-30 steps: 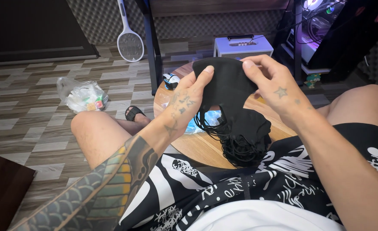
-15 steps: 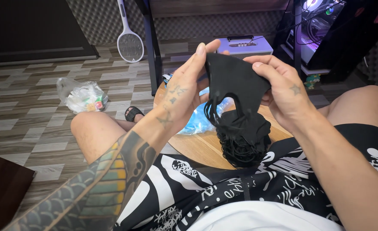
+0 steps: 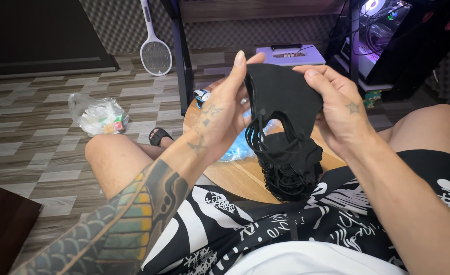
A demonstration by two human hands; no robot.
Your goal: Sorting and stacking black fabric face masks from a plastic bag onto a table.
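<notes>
Round table (image 3: 235,175); hands (image 3: 220,114) hold masks (image 3: 281,97), perhaps.

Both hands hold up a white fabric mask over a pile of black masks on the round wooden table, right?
Not quite: in the head view the mask held by the left hand and right hand is black, not white. It does hang over the pile of black masks on the round wooden table.

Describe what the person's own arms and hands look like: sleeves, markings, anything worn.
Both arms are bare, with no sleeves, gloves, rings or watch visible. The left forearm bears a large scale-patterned tattoo in dark, green and orange. The left hand shows small star tattoos on its back and wrist. The right hand has one small star.
</notes>
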